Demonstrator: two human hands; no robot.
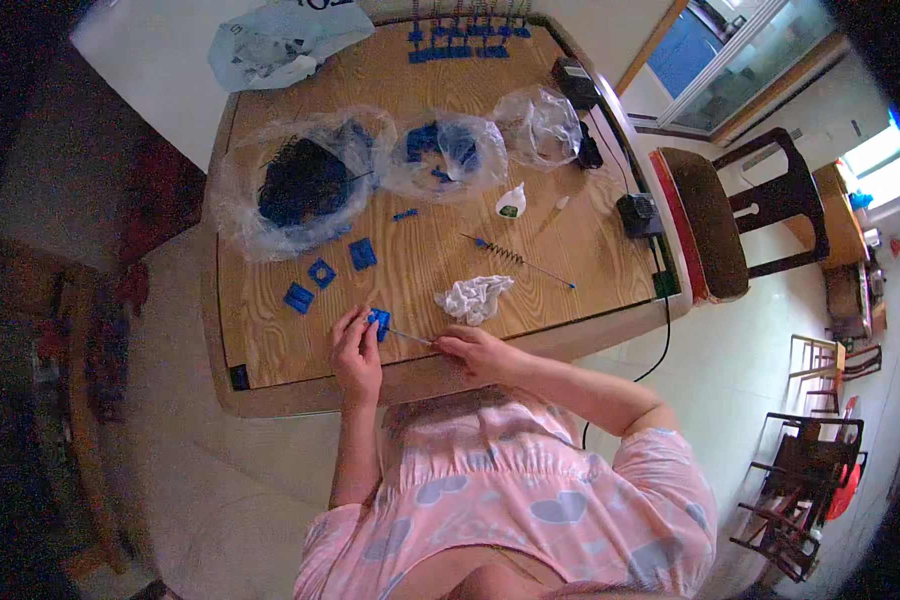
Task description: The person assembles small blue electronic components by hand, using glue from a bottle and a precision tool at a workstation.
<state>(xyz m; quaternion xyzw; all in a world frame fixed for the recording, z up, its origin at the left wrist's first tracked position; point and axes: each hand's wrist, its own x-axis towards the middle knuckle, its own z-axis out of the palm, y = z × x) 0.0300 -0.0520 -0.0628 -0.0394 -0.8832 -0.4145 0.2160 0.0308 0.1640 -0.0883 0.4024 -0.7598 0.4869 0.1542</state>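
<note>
Near the table's front edge, my left hand (352, 345) grips a small blue plastic block (380, 322) between thumb and fingers. A thin metal rod (410, 338) runs from the block to my right hand (470, 352), whose fingers pinch its other end. Beyond my left hand lie several loose blue pieces: a flat one (298, 297), one with a round hole (321, 273) and a larger one (363, 253). A crumpled white tissue (474, 298) sits just past my right hand. Farther right rests another rod with a black coil spring (505, 255) around it.
Clear plastic bags hold black springs (305, 180) and blue parts (440, 150); another bag (538, 125) lies beside them. Rows of blue-based rods (460, 50) stand at the back. A small white bottle (511, 203), black adapters (638, 215) and a cable occupy the right side.
</note>
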